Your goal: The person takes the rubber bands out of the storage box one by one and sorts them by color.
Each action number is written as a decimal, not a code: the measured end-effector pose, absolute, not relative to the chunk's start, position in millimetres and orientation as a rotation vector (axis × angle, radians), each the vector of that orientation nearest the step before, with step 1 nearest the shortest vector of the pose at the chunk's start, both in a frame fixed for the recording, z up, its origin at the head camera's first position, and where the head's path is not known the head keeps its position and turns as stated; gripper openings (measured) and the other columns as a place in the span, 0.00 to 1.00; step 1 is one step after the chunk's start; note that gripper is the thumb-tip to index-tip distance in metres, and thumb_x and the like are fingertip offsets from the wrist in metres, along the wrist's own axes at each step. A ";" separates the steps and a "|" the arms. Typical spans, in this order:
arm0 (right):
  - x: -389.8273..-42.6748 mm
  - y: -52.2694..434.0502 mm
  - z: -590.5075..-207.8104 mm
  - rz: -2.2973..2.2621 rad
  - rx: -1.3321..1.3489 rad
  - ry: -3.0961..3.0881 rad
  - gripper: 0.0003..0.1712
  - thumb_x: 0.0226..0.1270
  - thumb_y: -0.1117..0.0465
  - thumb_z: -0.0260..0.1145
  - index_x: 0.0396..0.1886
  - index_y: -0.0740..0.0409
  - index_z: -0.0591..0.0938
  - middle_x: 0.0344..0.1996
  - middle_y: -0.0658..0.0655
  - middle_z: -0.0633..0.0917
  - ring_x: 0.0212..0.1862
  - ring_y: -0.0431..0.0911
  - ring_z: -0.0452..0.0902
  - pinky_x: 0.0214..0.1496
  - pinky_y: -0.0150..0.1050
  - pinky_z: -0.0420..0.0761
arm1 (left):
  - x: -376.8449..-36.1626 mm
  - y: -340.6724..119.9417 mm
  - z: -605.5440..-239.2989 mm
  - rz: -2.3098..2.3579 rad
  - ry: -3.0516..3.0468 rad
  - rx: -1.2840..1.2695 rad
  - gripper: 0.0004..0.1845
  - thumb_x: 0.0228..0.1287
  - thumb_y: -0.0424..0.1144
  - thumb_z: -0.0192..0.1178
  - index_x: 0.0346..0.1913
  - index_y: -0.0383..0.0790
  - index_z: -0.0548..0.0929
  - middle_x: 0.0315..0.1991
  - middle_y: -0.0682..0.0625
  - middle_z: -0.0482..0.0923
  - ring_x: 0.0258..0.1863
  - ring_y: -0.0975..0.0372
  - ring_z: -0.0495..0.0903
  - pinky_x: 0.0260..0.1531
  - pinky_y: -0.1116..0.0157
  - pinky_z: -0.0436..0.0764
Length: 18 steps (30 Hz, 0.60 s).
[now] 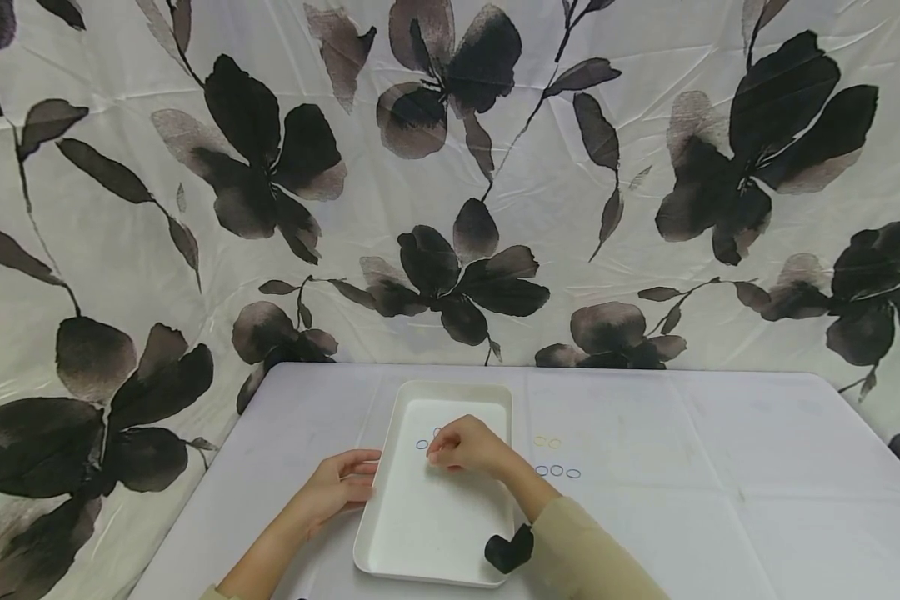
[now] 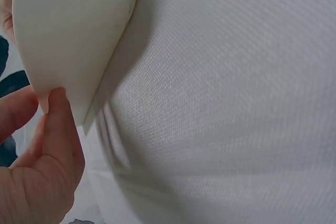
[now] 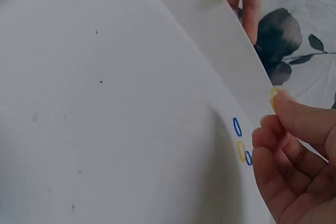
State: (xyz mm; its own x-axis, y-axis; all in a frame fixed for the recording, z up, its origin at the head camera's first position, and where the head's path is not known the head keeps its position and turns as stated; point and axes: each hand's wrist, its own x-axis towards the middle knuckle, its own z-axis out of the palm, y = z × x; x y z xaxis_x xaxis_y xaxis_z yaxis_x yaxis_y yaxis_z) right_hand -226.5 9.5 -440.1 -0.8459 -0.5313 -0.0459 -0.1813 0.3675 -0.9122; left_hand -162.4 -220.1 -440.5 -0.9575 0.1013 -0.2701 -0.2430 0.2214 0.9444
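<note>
Over the white rectangular plastic tray (image 1: 435,533), two hands sort small rubber rings.

Right hand (image 1: 468,446) hovers curled above the tray's far half, pinching a small yellow rubber ring (image 3: 273,98) between thumb and fingertip, seemingly to lay it by the blue and yellow rings (image 3: 241,142) lying just below its fingers at 6 o'clock. Left hand (image 1: 341,487) rests at the tray's 9 o'clock edge, fingers lightly curled against the rim, probably steadying it. More loose blue rings (image 1: 557,472) and yellow rings (image 1: 547,442) wait on the grey tabletop (image 1: 682,467) at 3 o'clock of the tray.
</note>
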 end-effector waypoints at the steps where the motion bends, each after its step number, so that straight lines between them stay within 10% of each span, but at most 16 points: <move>1: -226.5 10.3 -439.6 -1.475 -0.617 2.298 0.02 0.54 0.69 0.69 0.28 0.65 0.85 0.15 0.50 0.79 0.18 0.39 0.71 0.21 0.29 0.72 | -162.3 -220.1 -440.4 1.801 2.225 -0.132 0.30 0.48 0.19 0.57 0.60 0.26 0.68 0.50 0.35 0.73 0.45 0.53 0.78 0.41 0.59 0.81; 18: -231.5 28.8 -433.5 -1.696 -0.482 2.201 0.05 0.54 0.68 0.69 0.29 0.67 0.85 0.20 0.56 0.84 0.22 0.43 0.79 0.29 0.37 0.82 | -162.2 -220.1 -440.3 1.802 2.230 -0.119 0.31 0.47 0.20 0.58 0.60 0.25 0.68 0.50 0.35 0.73 0.44 0.53 0.79 0.41 0.59 0.81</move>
State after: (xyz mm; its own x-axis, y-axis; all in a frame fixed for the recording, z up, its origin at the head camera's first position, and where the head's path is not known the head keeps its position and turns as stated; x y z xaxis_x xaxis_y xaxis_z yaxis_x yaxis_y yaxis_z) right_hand -231.5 28.8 -433.5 -0.8919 -0.4499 -0.0459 -0.0702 0.2381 -0.9687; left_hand -162.2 -220.1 -440.3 -0.9599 0.1051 -0.2598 -0.2319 0.2225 0.9469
